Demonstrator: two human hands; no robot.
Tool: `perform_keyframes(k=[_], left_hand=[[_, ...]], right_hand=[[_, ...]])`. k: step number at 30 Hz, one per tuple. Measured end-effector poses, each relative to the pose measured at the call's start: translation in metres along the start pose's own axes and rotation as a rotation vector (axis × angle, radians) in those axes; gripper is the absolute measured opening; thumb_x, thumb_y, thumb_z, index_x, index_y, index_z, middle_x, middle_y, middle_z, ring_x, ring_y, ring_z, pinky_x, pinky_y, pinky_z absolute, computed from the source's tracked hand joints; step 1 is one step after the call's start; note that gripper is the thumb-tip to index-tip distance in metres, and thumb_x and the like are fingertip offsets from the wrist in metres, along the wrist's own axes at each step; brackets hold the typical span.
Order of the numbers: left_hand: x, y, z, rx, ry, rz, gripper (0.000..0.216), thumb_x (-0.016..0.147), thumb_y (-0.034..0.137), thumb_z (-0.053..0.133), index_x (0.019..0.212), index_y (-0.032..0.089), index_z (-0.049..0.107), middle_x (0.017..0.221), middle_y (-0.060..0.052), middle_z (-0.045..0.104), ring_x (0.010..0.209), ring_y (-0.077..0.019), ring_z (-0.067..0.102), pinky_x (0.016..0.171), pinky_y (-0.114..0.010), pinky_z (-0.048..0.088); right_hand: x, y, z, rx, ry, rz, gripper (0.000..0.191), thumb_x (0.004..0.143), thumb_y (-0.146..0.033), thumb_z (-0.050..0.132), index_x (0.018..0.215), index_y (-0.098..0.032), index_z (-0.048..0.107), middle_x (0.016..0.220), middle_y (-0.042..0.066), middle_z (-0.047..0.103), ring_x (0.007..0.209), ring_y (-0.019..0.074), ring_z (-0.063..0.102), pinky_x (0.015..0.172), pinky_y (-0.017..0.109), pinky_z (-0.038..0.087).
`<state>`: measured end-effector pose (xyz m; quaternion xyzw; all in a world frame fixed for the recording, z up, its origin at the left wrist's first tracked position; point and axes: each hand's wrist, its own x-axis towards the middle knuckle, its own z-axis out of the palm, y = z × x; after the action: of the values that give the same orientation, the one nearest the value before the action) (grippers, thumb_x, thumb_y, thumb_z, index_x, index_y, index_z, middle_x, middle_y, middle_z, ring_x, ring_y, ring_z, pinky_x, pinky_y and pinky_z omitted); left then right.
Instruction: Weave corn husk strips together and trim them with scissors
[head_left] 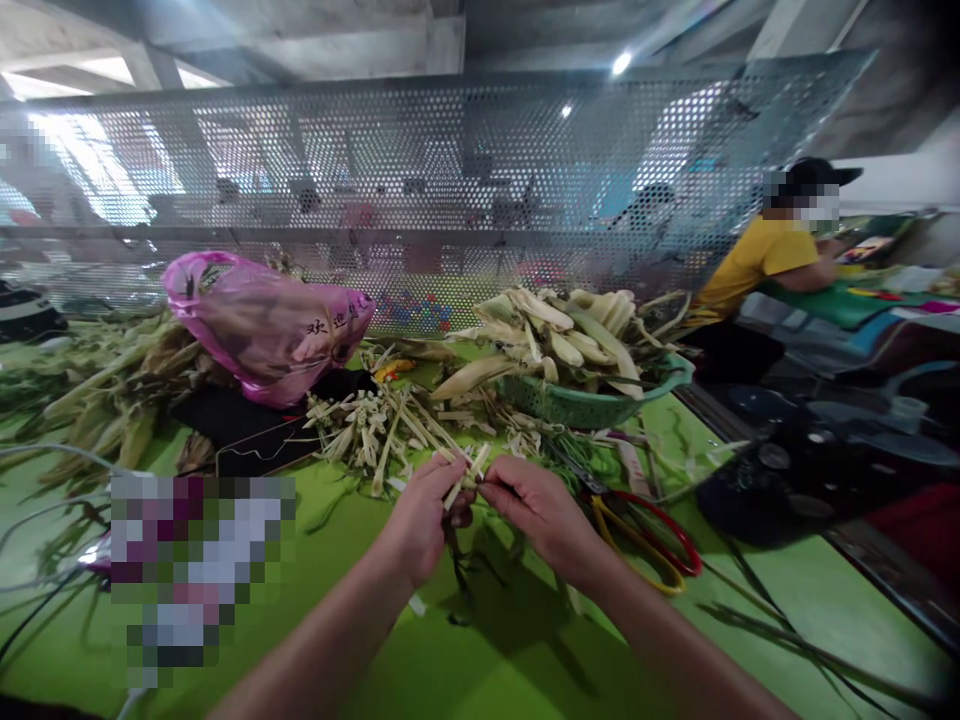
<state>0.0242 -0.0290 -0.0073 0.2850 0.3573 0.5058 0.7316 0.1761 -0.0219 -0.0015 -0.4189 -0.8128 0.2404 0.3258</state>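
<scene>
Head view, watched from my remote post: the left hand [421,512] pinched a small bunch of pale strips [480,460] between thumb and fingers, while the right hand [536,505] closed thumb and forefinger on the bunch's right side. I saw the hands nearly meet, with the bunch between them, above a bright green table [345,640]. Just beyond the left hand lay a pile of cut pale pieces [360,430]. Near the right forearm I made out scissors [686,545] with red and yellow handles. Farther back, a green basket [592,405] brimmed with dry husks [570,330]; to its left sat a pink plastic bag [262,330], beside a heap of leafy husks [127,390]. Behind everything stood a perforated metal screen [450,130], and at far right sat a person in a yellow shirt [757,260].
</scene>
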Motion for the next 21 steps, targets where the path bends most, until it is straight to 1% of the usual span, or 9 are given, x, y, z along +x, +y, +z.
perform_keyframes(k=[3, 6, 9, 10, 12, 15, 18, 21], left_hand=[[-0.001, 0.004, -0.001, -0.040, 0.005, -0.018, 0.020, 0.071, 0.027, 0.067, 0.073, 0.017, 0.049, 0.064, 0.005, 0.045, 0.050, -0.0048, 0.041, 0.045, -0.017, 0.026], [0.003, 0.005, -0.003, -0.036, -0.028, -0.002, 0.015, 0.074, 0.026, 0.065, 0.076, 0.016, 0.053, 0.067, 0.003, 0.048, 0.056, -0.0067, 0.045, 0.049, -0.018, 0.033], [0.007, 0.002, -0.004, -0.046, -0.045, 0.033, 0.015, 0.077, 0.028, 0.064, 0.081, 0.015, 0.057, 0.076, 0.000, 0.053, 0.064, -0.0085, 0.050, 0.057, -0.020, 0.039], [0.008, 0.001, -0.005, -0.060, -0.046, 0.048, 0.015, 0.078, 0.028, 0.064, 0.083, 0.015, 0.058, 0.078, -0.001, 0.054, 0.067, -0.0090, 0.051, 0.059, -0.020, 0.040], [0.009, -0.003, -0.005, -0.086, -0.045, 0.078, 0.015, 0.078, 0.027, 0.065, 0.084, 0.015, 0.060, 0.081, -0.001, 0.056, 0.071, -0.0095, 0.052, 0.064, -0.020, 0.041], [0.008, -0.006, -0.004, -0.086, -0.062, 0.093, 0.011, 0.078, 0.025, 0.065, 0.082, 0.015, 0.061, 0.083, -0.001, 0.057, 0.076, -0.0100, 0.052, 0.068, -0.019, 0.041], [0.006, -0.004, -0.004, -0.067, -0.106, 0.080, 0.008, 0.077, 0.021, 0.064, 0.081, 0.015, 0.061, 0.084, -0.002, 0.058, 0.079, -0.0110, 0.053, 0.071, -0.020, 0.041], [0.005, -0.001, -0.004, -0.016, -0.152, 0.084, 0.011, 0.075, 0.017, 0.064, 0.084, 0.015, 0.061, 0.086, -0.003, 0.058, 0.079, -0.0118, 0.053, 0.073, -0.023, 0.042]], right_hand=[[-0.001, -0.001, 0.000, -0.054, 0.030, -0.027, 0.029, 0.095, -0.034, 0.042, 0.072, -0.019, 0.054, 0.071, 0.001, 0.054, 0.069, 0.0163, 0.048, 0.063, 0.027, 0.037], [-0.002, -0.001, -0.003, -0.140, 0.092, -0.019, 0.027, 0.095, -0.034, 0.043, 0.075, -0.020, 0.055, 0.073, 0.002, 0.055, 0.071, 0.0177, 0.050, 0.065, 0.029, 0.039], [-0.003, -0.003, -0.006, -0.250, 0.236, -0.082, 0.013, 0.090, -0.031, 0.052, 0.093, -0.019, 0.058, 0.093, 0.007, 0.060, 0.089, 0.0222, 0.053, 0.078, 0.035, 0.042], [-0.004, -0.005, -0.007, -0.281, 0.270, -0.125, 0.014, 0.088, -0.028, 0.055, 0.099, -0.019, 0.057, 0.099, 0.008, 0.060, 0.096, 0.0236, 0.052, 0.082, 0.037, 0.041], [-0.005, -0.008, -0.005, -0.329, 0.278, -0.201, 0.020, 0.084, -0.023, 0.059, 0.104, -0.020, 0.057, 0.105, 0.009, 0.060, 0.102, 0.0248, 0.051, 0.087, 0.039, 0.040], [-0.005, -0.012, -0.001, -0.365, 0.253, -0.246, 0.021, 0.082, -0.021, 0.061, 0.103, -0.021, 0.059, 0.103, 0.008, 0.063, 0.099, 0.0244, 0.053, 0.087, 0.039, 0.041], [-0.007, -0.010, 0.000, -0.366, 0.315, -0.267, 0.016, 0.083, -0.022, 0.062, 0.099, -0.020, 0.062, 0.097, 0.007, 0.065, 0.094, 0.0231, 0.056, 0.083, 0.038, 0.043], [-0.008, -0.008, -0.001, -0.356, 0.353, -0.300, 0.014, 0.085, -0.019, 0.059, 0.099, -0.020, 0.064, 0.093, 0.006, 0.068, 0.091, 0.0211, 0.058, 0.082, 0.036, 0.045]])
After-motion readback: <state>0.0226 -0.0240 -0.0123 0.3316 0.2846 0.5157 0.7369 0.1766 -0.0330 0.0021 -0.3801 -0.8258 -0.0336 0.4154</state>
